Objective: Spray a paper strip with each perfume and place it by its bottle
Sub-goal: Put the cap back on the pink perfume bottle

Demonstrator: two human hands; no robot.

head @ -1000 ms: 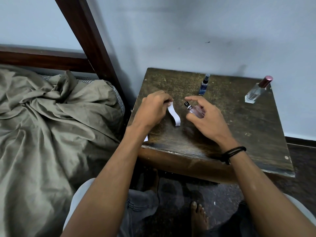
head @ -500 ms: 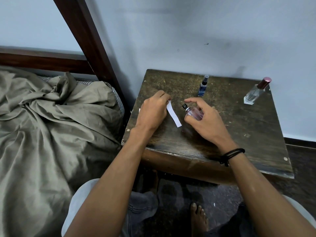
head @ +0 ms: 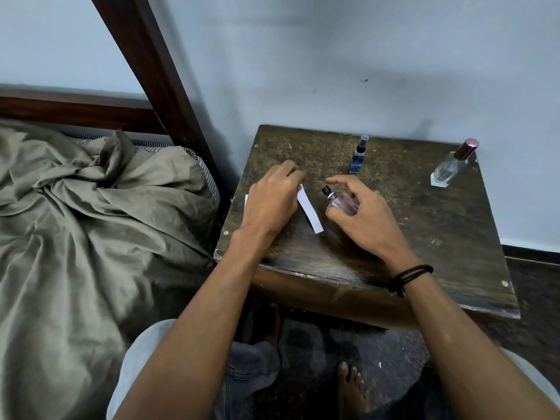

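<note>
My left hand pinches the top end of a white paper strip, which slants down to the right over the dark wooden table. My right hand grips a small pink perfume bottle, tilted with its black nozzle pointing up-left toward the strip; the index finger hovers just above the nozzle. A small blue spray bottle stands behind the hands. At the table's back right corner stands a clear bottle with a maroon cap. Another bit of white paper peeks out left of my left hand.
A bed with a crumpled olive sheet and a dark wooden bedpost stands left of the table. The pale wall runs right behind the table. My knees and a bare foot are below the table's front edge.
The strip, curled a second ago, now hangs straight and lower toward the table. My right hand's index finger has lifted a little off the pink bottle's nozzle.
</note>
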